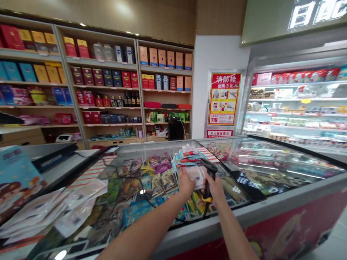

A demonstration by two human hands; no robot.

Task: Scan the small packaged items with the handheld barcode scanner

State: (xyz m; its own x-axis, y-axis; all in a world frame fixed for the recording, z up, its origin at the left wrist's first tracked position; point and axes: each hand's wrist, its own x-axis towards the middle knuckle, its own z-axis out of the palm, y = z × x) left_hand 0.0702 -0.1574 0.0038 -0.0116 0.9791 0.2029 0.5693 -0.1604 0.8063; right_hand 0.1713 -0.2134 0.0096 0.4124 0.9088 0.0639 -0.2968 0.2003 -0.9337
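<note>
My left hand point(187, 183) is closed on the edge of a flat white packet point(195, 174) that bears a small barcode. In my right hand point(215, 187) is a black and yellow barcode scanner point(208, 167), its head just beside the packet; the right fingers also seem to touch the packet's edge. A stack of blue, red and white packets point(188, 155) lies right behind, on the glass lid of a chest freezer point(157, 142). More white packets point(78, 202), some with barcodes showing, lie spread in a pile to the left.
The scanner's black cable point(130, 177) runs across the glass. Wrapped frozen goods point(158, 162) show beneath it. At the left edge stands a blue printed box point(18, 180). Shelves of boxed goods point(108, 77) line the back wall, and a lit open cooler point(298, 115) stands at right.
</note>
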